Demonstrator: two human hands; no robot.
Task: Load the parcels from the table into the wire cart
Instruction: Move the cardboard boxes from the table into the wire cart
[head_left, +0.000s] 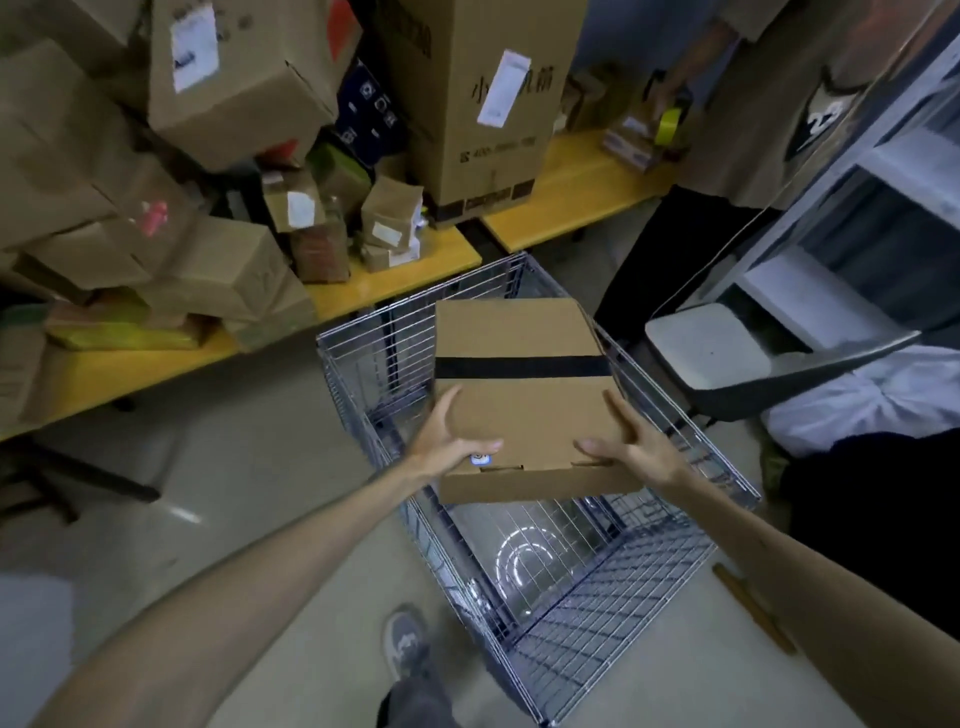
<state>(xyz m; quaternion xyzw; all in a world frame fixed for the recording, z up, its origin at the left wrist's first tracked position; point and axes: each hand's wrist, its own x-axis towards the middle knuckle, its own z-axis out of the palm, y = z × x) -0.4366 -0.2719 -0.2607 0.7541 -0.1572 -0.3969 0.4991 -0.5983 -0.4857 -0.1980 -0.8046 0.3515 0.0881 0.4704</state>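
Observation:
A flat brown cardboard parcel (519, 332) with a black tape band across its top hangs over the open wire cart (363, 358). My left hand (447, 441) grips its near left corner, thumb on top and fingers down the side. My right hand (631, 444) grips the near right corner in the same way. The cart's mesh floor shows bare below the parcel. Many more brown parcels (218, 270) are heaped on the yellow table (156, 364) at the left.
A tall carton (478, 104) stands at the table's right end. A second yellow table (566, 202) lies behind the cart. Another person (737, 130) stands at the back right. A grey chair (711, 353) and shelving are right of the cart. My shoe (405, 644) is beside the cart.

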